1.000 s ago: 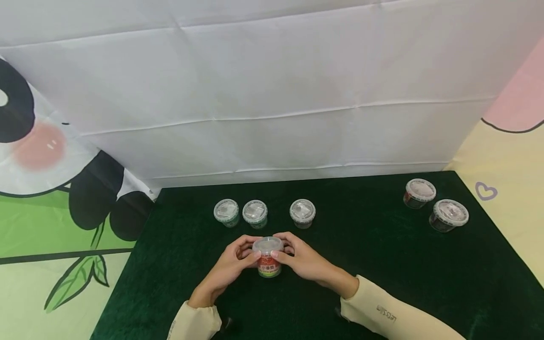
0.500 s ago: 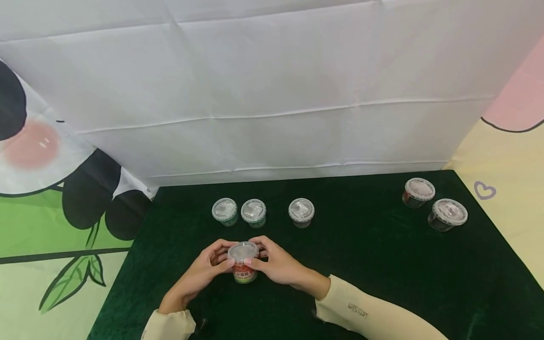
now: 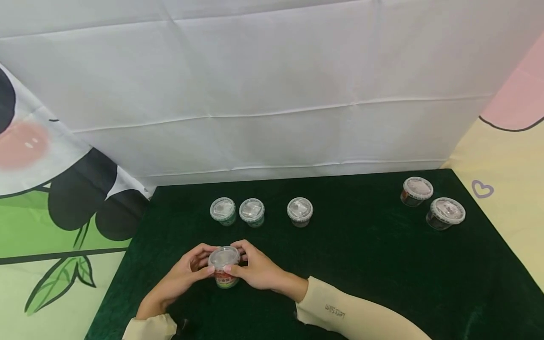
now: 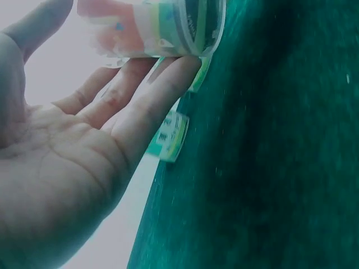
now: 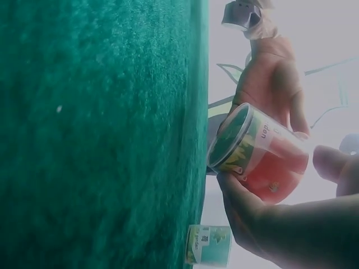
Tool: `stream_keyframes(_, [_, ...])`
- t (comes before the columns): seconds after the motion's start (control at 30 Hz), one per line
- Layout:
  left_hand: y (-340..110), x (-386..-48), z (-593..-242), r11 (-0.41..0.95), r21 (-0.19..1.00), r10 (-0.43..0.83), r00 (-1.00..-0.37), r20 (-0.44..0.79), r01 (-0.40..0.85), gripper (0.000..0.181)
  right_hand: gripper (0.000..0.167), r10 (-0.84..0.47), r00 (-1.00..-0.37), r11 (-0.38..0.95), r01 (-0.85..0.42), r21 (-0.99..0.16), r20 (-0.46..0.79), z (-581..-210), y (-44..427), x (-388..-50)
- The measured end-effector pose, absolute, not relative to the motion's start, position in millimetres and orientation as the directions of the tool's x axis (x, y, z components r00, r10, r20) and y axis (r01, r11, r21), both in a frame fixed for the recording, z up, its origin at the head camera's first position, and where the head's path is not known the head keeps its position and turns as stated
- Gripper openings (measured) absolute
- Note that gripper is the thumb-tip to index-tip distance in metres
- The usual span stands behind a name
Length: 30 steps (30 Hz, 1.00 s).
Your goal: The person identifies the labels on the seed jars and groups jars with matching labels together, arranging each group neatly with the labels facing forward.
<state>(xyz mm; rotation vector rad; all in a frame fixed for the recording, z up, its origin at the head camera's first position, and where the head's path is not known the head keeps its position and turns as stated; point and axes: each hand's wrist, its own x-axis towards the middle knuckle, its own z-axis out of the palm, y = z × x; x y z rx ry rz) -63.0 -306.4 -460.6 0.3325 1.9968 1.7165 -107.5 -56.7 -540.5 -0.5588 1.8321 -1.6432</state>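
L hand (image 3: 184,274) & R hand (image 3: 257,273) hold red cup (image 3: 224,267) btwn thumbs & fingers, lifted off table (image 3: 361,264); lid's on, cup not set down yet. 3 tubs (image 3: 300,210) sit behind cup, 2 other tubs (image 3: 447,212) far rt of it, all lidded.

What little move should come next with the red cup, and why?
Perhaps lower the red cup gently onto the green cloth: the left hand and the right hand hold it from opposite sides, and the right wrist view shows it raised off the cloth.
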Motion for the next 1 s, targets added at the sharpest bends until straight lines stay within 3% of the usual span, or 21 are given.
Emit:
stream_keyframes(0.33, [-327, -62, -466, 0.251, 0.959, 0.474, -0.847, -0.239, -0.130, 0.042, 0.065, -0.695, -0.709, 0.122, 0.047, -0.991, -0.119, -562, -82, -109])
stream_keyframes(0.53, [-337, -61, -469, 0.249, 0.962, 0.489, -0.844, -0.223, -0.110, 0.046, 0.067, -0.692, -0.717, 0.153, -0.043, -0.987, -0.076, -561, -91, -107])
stream_keyframes(0.8, [-344, -60, -473, 0.226, 0.968, 0.499, -0.840, -0.214, -0.112, 0.047, 0.065, -0.668, -0.736, 0.243, -0.073, -0.967, -0.112, -482, -79, -84])
stream_keyframes(1.0, [-347, -59, -477, 0.189, 0.976, 0.524, -0.829, -0.192, -0.107, 0.046, 0.066, -0.651, -0.745, 0.301, -0.082, -0.950, -0.142, -470, -79, -78])
